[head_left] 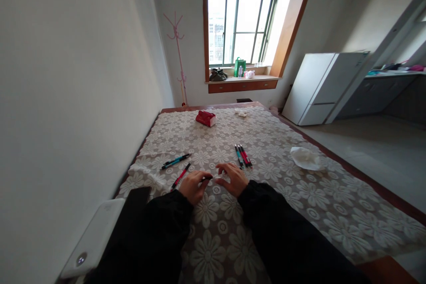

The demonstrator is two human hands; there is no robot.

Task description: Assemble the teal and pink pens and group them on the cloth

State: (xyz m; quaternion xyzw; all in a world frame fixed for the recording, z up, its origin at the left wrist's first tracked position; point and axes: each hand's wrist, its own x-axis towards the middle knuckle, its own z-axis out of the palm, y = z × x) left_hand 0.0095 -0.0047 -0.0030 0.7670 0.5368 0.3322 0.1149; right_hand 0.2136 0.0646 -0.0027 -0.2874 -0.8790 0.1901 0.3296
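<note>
- The left hand (194, 186) and right hand (233, 179) meet low on the table (299, 195), fingers curled around a small dark pen (207, 178) held between them; each hand grips one end.
- The pen lies level, just above the flowered cloth, between the two fists. Whether it is being pulled apart or pushed together I cannot tell.
- Just right of the right hand, three pens (243, 156) lie side by side, touching, as a sorted-looking set.
- Left of the left hand lie a red pen (180, 176) and, farther out, a teal pen (176, 161), apart from each other.
- Judged from this, some pens look handled and grouped, one is in hand, two wait at left.
- A red pack (206, 118) sits far; a crumpled tissue (306, 158) lies right.
</note>
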